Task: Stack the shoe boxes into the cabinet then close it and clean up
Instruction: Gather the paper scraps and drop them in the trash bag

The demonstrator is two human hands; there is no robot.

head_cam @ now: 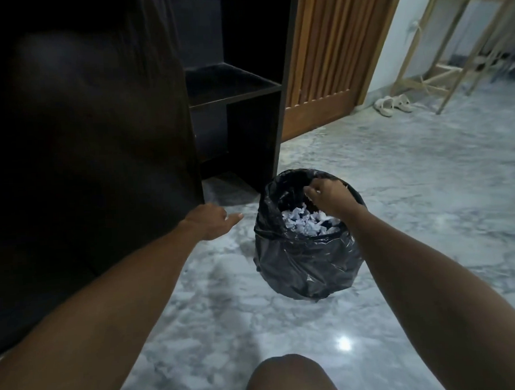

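Observation:
A dark cabinet [232, 88] stands ahead with its tall door [84, 150] swung open toward me, showing bare shelves. No shoe boxes are in view. On the floor in front stands a bin lined with a black plastic bag [302, 267], holding crumpled white paper scraps [307, 222]. My right hand [328, 198] hovers over the bin's mouth with fingers bunched downward; whether it holds a scrap I cannot tell. My left hand [211, 221] rests at the lower corner of the open door, fingers mostly curled, one finger pointing right.
A slatted wooden door [332, 56] stands right of the cabinet. A pair of pale sandals [393, 105] lies near a light wooden frame [466, 49] at the far right. Grey marble floor [399, 187] surrounds the bin. My knee [289, 378] shows at the bottom.

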